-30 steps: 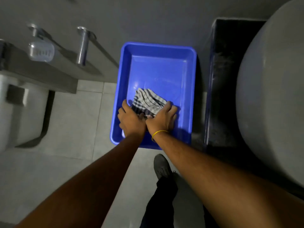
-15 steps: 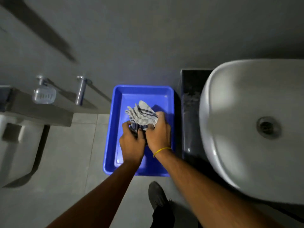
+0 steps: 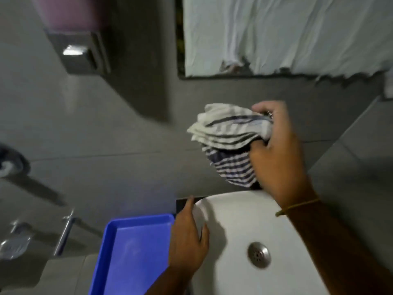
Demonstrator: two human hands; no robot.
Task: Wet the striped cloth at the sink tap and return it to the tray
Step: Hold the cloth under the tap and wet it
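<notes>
The striped cloth (image 3: 229, 141), white with dark blue stripes, hangs bunched in my right hand (image 3: 278, 154) above the back edge of the white sink basin (image 3: 238, 213). My left hand (image 3: 188, 237) rests flat on the basin's left rim with fingers apart and holds nothing. The blue tray (image 3: 119, 228) stands on the floor to the left of the sink, and nothing lies in the part I see. A metal drain (image 3: 259, 254) sits in the basin's middle. No tap shows; the cloth and my right hand cover that spot.
A mirror (image 3: 276, 35) draped with white sheeting hangs on the grey tiled wall above the sink. A steel dispenser box (image 3: 83, 52) is mounted at the upper left. Metal fittings (image 3: 63, 233) and a soap dish (image 3: 14, 245) stick out of the wall at lower left.
The cloth has left the tray and gone up and right, over the sink. My left hand let go of it and settled on the basin rim. The view tilted up toward the wall.
</notes>
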